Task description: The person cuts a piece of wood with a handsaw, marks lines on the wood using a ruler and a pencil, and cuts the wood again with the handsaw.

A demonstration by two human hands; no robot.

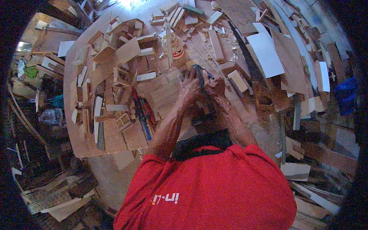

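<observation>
Both my hands are together near the middle of the bench. My left hand (188, 86) rests with its fingers spread over a pale wood piece, beside a long dark strip (204, 92) that runs between my hands. My right hand (214, 84) is closed on a small dark tool (210, 74) at the upper end of that strip; its exact kind is unclear. A bottle with a red-and-white label (177, 50) stands just beyond them, with thin wood sticks (168, 46) upright beside it.
Small wooden boxes (122, 78) and offcuts cover the plywood bench (157, 92). Red and blue hand tools (143, 113) lie left of my arms. White panels (264, 53) and long boards lie at the right. Scrap wood (67, 203) crowds the surroundings.
</observation>
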